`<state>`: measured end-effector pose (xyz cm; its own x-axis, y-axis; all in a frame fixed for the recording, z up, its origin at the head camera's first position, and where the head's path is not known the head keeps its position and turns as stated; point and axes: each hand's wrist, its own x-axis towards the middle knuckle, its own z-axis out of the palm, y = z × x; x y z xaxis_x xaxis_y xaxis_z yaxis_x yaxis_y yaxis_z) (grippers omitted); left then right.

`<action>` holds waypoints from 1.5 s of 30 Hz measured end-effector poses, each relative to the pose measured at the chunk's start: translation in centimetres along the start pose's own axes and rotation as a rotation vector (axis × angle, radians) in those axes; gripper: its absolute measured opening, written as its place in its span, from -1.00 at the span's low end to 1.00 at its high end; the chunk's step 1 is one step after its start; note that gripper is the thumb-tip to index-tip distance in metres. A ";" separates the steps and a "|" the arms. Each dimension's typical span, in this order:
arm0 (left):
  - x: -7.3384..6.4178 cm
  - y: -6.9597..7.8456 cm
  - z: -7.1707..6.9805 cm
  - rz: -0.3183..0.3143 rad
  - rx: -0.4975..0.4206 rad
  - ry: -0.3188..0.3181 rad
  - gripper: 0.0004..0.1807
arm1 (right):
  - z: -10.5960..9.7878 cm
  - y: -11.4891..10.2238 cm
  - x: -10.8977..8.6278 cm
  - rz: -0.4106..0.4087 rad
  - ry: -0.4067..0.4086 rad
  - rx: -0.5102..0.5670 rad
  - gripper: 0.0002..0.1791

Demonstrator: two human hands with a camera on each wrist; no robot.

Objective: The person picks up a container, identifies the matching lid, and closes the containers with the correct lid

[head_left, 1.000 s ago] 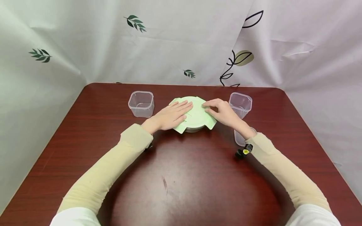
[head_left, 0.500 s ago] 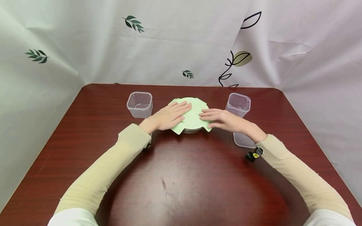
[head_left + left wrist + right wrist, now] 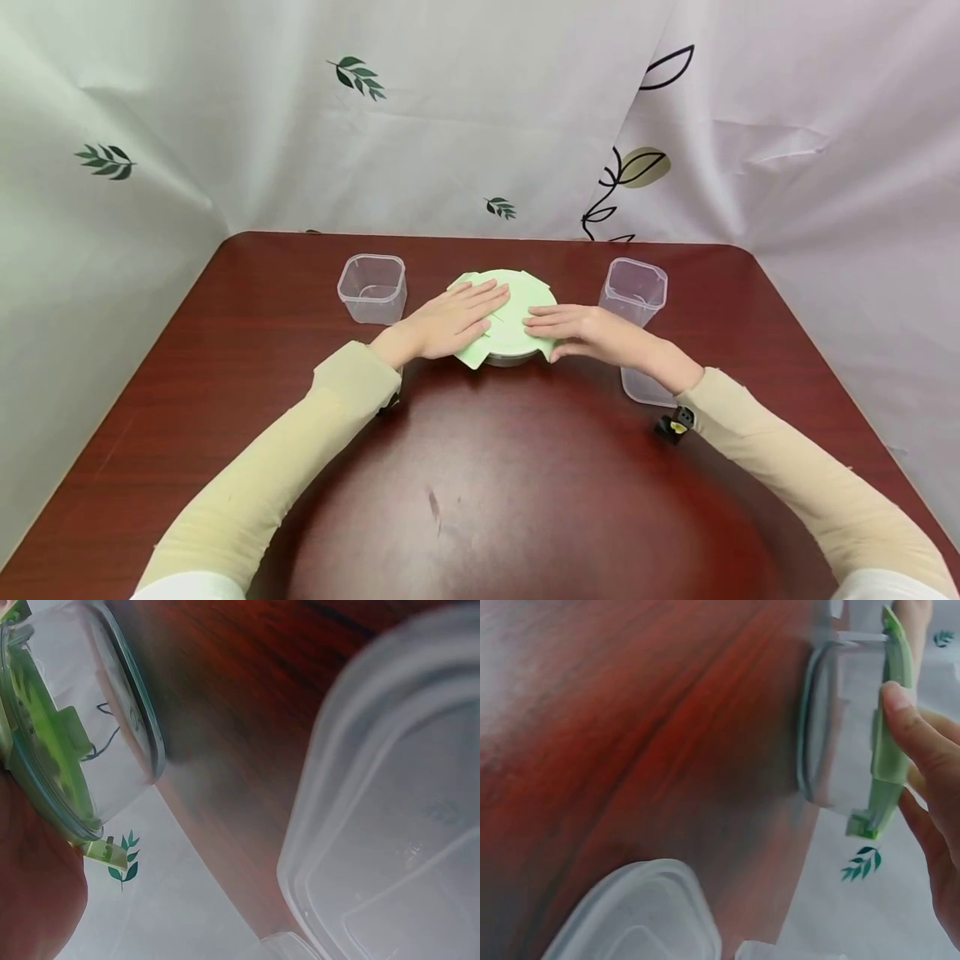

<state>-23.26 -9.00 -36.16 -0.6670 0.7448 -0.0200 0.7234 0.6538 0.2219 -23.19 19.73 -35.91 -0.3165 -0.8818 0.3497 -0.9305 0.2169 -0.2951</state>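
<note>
Currently: one pale green lid (image 3: 527,296) with side flaps, set on top of one clear glass bowl (image 3: 840,739); bowl upright on the table (image 3: 525,483), toward its far edge, between two tubs. Left hand (image 3: 448,321): spread over the lid from the left side, fingers extended, nothing grasped. Right hand (image 3: 592,332): fingers laid over the lid's right edge, extended rather than wrapped, thumb at the flap on the near right; whether the thumb pinches, cannot be told. Step in hand, by judgement: working the lid's flaps on the bowl, left hand steadying, right hand at one flap; fastening or loosening, not determinable. Next move, by judgement: calls for firm, even pressure from the left palm and thumb force on the flap edge, lest the bowl slide. Surface: red-brown, wood-grained, glossy, far corners rounded; one dark scuff (image 3: 434,505) in the nearer part. Also on it: left tub (image 3: 372,289), clear, square, upright; right tub (image 3: 634,292), clear, likewise upright, beyond the right forearm; one flat clear cover (image 3: 645,389) partly under that forearm; another clear cover (image 3: 390,825), close to the left wrist's camera. Room: pale cloth (image 3: 465,117) hung behind and at both sides, creased, printed with green leaf sprigs and, right of centre, a black-outlined plant.
</note>
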 end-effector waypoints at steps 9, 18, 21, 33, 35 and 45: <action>-0.7 0.4 0.7 -0.015 -0.005 -0.006 -0.41 | 1.8 -0.5 -0.3 -0.101 0.043 -0.208 -0.36; -0.8 0.7 0.5 0.000 0.013 0.027 -0.42 | 2.1 -0.1 -0.6 -0.187 0.058 -0.402 -0.42; -0.8 0.8 0.4 0.003 0.011 0.030 -0.42 | 2.0 0.1 -0.5 -0.232 0.072 -0.432 -0.46; -0.4 0.6 0.6 0.002 0.018 0.044 -0.42 | 2.3 0.8 -0.6 -0.297 0.130 -0.460 -0.56; -0.3 0.6 0.5 0.000 0.023 0.043 -0.42 | 2.3 1.0 -0.5 -0.302 0.141 -0.462 -0.58; -0.3 0.9 0.4 -0.023 0.015 0.035 -0.41 | 2.2 0.7 -0.4 -0.220 0.134 -0.401 -0.59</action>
<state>-22.36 -8.63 -36.32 -0.6890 0.7247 0.0089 0.7104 0.6728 0.2068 -23.35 19.32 -38.23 -0.1004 -0.8687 0.4851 -0.9674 0.1991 0.1565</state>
